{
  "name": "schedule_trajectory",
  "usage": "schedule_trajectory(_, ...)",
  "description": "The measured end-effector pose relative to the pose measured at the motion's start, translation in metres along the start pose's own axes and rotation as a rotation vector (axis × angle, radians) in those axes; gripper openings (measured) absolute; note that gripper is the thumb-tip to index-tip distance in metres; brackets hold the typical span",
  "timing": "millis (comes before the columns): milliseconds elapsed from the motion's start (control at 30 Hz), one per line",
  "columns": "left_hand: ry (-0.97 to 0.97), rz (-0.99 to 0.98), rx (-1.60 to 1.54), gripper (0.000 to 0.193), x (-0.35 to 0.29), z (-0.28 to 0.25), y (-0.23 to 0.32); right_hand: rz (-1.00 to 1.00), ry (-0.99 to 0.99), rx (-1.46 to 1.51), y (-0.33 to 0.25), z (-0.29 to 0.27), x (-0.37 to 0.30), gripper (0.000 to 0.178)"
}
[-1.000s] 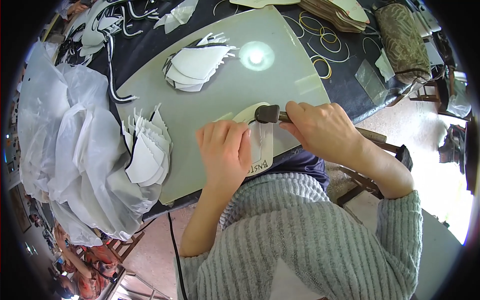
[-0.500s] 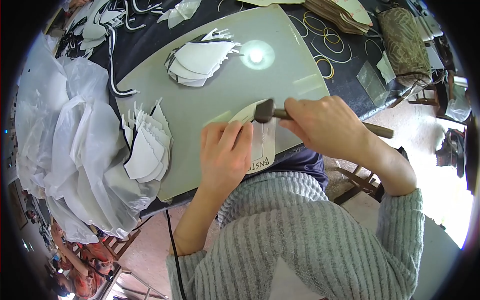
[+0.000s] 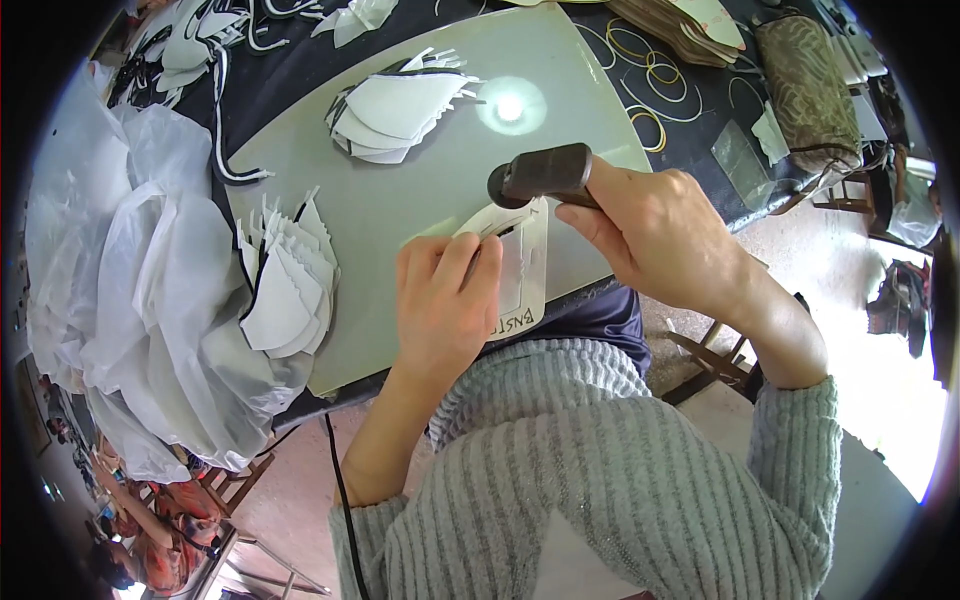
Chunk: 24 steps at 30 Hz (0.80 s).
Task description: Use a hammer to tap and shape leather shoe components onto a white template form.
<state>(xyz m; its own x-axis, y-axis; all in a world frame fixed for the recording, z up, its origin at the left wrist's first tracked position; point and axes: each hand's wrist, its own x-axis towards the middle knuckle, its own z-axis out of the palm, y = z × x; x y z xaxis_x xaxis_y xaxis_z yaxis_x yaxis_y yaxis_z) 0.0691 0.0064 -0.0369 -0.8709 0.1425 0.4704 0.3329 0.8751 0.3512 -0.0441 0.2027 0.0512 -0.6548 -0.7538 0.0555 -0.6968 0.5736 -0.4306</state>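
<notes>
My right hand (image 3: 665, 225) is wrapped round the handle of a hammer (image 3: 545, 175). The dark hammer head is raised just above the far end of a cream flat template (image 3: 537, 270) with dark lettering on its near end. A white cut piece (image 3: 511, 272) with a wavy edge and a bit of dark edging lies on the template. My left hand (image 3: 447, 300) rests over the template's left side, its bent fingers closed at the edge of the white piece. The fingertips partly hide what they press on.
The template lies near the front edge of a grey-green board (image 3: 420, 210). Two stacks of white pieces, a far stack (image 3: 400, 105) and a left stack (image 3: 290, 290), lie on it. Clear plastic bags (image 3: 165, 290) crowd the left. Cord loops (image 3: 650, 75) and a patterned roll (image 3: 810, 95) lie at the far right.
The hammer has been lifted and turned, its head now higher and larger in view. My right hand has shifted slightly; my left hand stays nearly in place.
</notes>
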Motion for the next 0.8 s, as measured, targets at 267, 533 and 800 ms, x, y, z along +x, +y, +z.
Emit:
schedule_trajectory(267,-0.005,0.001,-0.004,0.027,0.001,0.002,0.0,-0.026,-0.126,-0.133,-0.008,0.007,-0.009,0.028)
schedule_trajectory(533,0.021,-0.102,-0.171,0.025,-0.003,-0.005,-0.003,0.079,-0.294,-0.175,0.0,0.016,-0.013,0.027)
schedule_trajectory(800,0.0,0.059,0.05,0.023,-0.002,-0.004,0.002,0.032,-0.207,-0.128,0.0,0.012,-0.01,0.028)
